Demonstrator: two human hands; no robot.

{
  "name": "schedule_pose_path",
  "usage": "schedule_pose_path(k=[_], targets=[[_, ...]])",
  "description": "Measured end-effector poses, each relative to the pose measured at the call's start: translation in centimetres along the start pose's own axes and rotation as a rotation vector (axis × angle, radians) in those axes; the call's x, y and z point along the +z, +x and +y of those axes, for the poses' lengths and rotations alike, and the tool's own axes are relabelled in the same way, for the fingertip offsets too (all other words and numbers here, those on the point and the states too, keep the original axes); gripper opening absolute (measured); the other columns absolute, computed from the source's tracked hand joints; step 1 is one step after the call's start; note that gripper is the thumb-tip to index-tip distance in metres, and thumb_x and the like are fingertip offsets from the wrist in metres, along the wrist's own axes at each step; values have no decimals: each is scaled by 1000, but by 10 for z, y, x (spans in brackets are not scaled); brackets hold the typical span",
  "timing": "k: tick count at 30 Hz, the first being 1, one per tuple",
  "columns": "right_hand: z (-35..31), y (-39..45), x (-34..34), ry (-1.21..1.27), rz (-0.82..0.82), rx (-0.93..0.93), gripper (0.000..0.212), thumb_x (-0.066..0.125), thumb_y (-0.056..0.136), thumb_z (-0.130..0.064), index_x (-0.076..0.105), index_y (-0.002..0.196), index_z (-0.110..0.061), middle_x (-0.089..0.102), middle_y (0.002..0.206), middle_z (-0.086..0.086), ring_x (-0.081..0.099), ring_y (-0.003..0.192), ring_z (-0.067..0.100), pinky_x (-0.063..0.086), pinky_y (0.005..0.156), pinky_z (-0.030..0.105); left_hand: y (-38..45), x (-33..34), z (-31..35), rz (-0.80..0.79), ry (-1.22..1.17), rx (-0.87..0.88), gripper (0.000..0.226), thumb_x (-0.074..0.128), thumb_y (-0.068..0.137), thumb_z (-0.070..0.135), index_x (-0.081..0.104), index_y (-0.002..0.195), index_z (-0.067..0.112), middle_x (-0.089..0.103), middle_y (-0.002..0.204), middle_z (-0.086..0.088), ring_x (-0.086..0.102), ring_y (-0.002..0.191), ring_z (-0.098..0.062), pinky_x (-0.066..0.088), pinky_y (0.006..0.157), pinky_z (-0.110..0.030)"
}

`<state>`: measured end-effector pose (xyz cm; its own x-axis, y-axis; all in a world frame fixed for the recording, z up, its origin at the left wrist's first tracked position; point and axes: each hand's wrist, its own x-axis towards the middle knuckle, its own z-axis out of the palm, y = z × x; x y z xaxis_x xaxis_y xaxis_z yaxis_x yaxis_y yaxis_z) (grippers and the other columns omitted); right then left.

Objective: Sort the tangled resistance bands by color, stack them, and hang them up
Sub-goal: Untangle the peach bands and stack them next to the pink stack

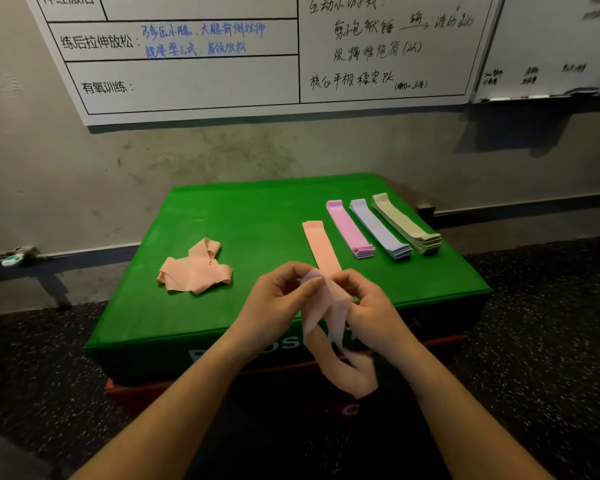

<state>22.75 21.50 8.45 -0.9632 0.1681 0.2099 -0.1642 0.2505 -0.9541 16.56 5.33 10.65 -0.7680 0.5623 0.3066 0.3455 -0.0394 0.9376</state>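
A peach resistance band (329, 320) is pinched between both hands above the near edge of a green padded box (257, 237). The left hand (274, 306) is curled with thumb and fingertips closed on the band's upper part, and the right hand (368, 306) is likewise closed on it from the other side, so the two grips sit just beside each other. Below the hands the band is seen hanging in a twisted loop in front of the box's dark front face (its lower end is blurred).

On the box top, four sorted groups are laid side by side towards the right. A flat peach strip (321, 245) lies nearest the hands, its near end hidden behind the fingers. Next to it a pink stack (349, 228) is set, then a pale blue stack (378, 228), then a sage green stack (406, 220) closest to the right edge. All four are angled the same way and lie apart from one another.

A tangled heap of peach bands (194, 268) is left on the left part of the top, well apart from the stacks.

Behind the box a whiteboard (222, 64) with handwritten characters is mounted on a grey wall (84, 174), and dark speckled flooring (551, 323) is seen around the box.
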Motion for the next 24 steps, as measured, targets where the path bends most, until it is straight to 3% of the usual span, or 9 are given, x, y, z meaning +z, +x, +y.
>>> schedule_pose_path(k=[2, 6, 9, 14, 17, 19, 22, 24], targets=[[-2, 1, 1, 79, 109, -41, 4, 62, 95, -14, 65, 93, -15, 67, 88, 3, 62, 84, 12, 53, 78, 33, 3, 1, -1, 34, 11, -6, 7, 63, 93, 10, 69, 92, 13, 68, 83, 6, 63, 79, -4, 53, 72, -19], [-6, 0, -3, 283, 146, -48, 23, 63, 87, -36, 65, 99, -16, 68, 91, 5, 65, 90, 20, 56, 81, 35, 9, 0, -4, 121, 31, -21, 8, 64, 93, 12, 69, 91, 18, 69, 86, 3, 63, 80, -1, 53, 71, -17], [-7, 0, -2, 165, 113, -73, 26, 76, 86, -29, 67, 108, -17, 71, 98, 9, 69, 95, 25, 59, 82, 36, 11, 1, -5, 154, 30, -11, 7, 65, 92, 11, 71, 93, 15, 70, 88, -1, 64, 80, -2, 53, 69, -16], [-11, 1, 0, 6, 185, -134, 13, 70, 91, -19, 74, 102, -22, 74, 91, -8, 69, 87, 7, 56, 74, 20, 14, -1, -10, 163, 39, -53, 5, 68, 90, 17, 70, 94, 16, 72, 89, -2, 68, 84, -8, 56, 73, -21], [-15, 8, 0, 4, 201, -121, 12, 66, 94, -18, 73, 98, -26, 73, 90, -9, 68, 88, 6, 55, 72, 19, 17, 1, -12, 197, -99, -109, 17, 69, 88, 14, 54, 96, 9, 70, 83, -14, 68, 81, -17, 57, 74, -26], [-16, 13, -1, 10, 196, -120, 13, 64, 96, -18, 72, 96, -28, 72, 91, -9, 67, 88, 9, 56, 75, 22, 20, 2, -12, 179, -243, -156, 29, 69, 85, 13, 46, 101, 8, 71, 82, -11, 70, 83, -20, 57, 78, -29], [-17, 18, -3, -65, 165, -155, 9, 60, 98, -19, 69, 98, -23, 69, 91, -4, 65, 87, 12, 56, 74, 28, 27, 2, -17, 129, -356, -251, 44, 73, 75, 25, 54, 112, 10, 76, 98, -11, 71, 97, -24, 55, 89, -39], [-17, 24, -6, -229, 149, -212, 8, 60, 98, -19, 68, 101, -19, 67, 94, -3, 62, 87, 12, 55, 73, 30, 33, 3, -24, 133, -299, -258, 38, 73, 75, 31, 65, 107, 12, 76, 100, -4, 69, 98, -18, 53, 91, -40]])
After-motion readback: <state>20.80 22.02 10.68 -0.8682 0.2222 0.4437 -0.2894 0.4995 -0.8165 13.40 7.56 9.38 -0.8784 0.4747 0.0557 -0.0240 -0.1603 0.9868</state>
